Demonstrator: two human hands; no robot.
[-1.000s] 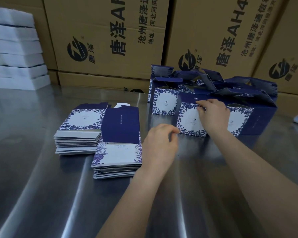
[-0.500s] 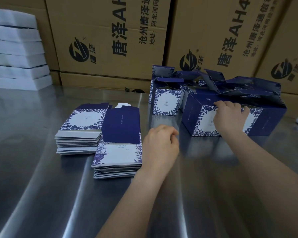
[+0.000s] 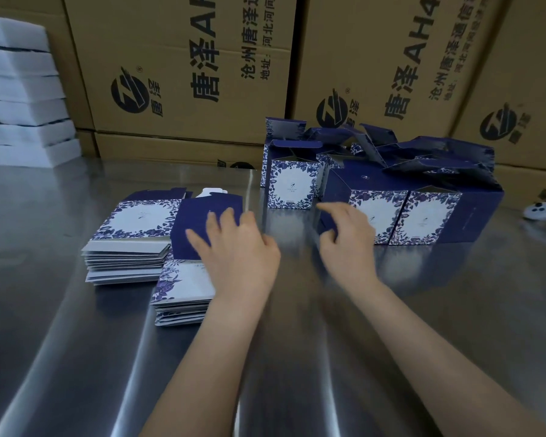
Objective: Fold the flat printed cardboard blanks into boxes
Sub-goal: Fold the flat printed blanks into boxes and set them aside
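1. Head view, step in hand: your left hand (image 3: 237,250) lies released, fingers straight and spread, on the dark-blue top blank (image 3: 196,222) of the nearer stack (image 3: 183,291); judged from this, you are taking up the next blank, its folding not yet begun.
2. Head view, other hand: your right hand (image 3: 349,238) is blurred, fingers loosely curled, just beside the left corner of the nearest box (image 3: 375,212); whether it grasps that corner cannot be told.
3. Next move, as a judgement: lift one blank only, since the sheets look thin and close-packed; bring the right hand across to open it square.
4. Count, task things: two stacks of flat blanks, the nearer stack and the farther stack (image 3: 123,257), side by side on the tabletop (image 3: 76,357); three folded boxes (image 3: 292,184) show white panels plainly; more stand behind with flaps up, number uncertain.
5. Count, the rest: brown cartons (image 3: 177,58) along the back, three large printed faces showing; one pile of white foam slabs (image 3: 19,89), six layers; one small white object (image 3: 542,212) at far right.
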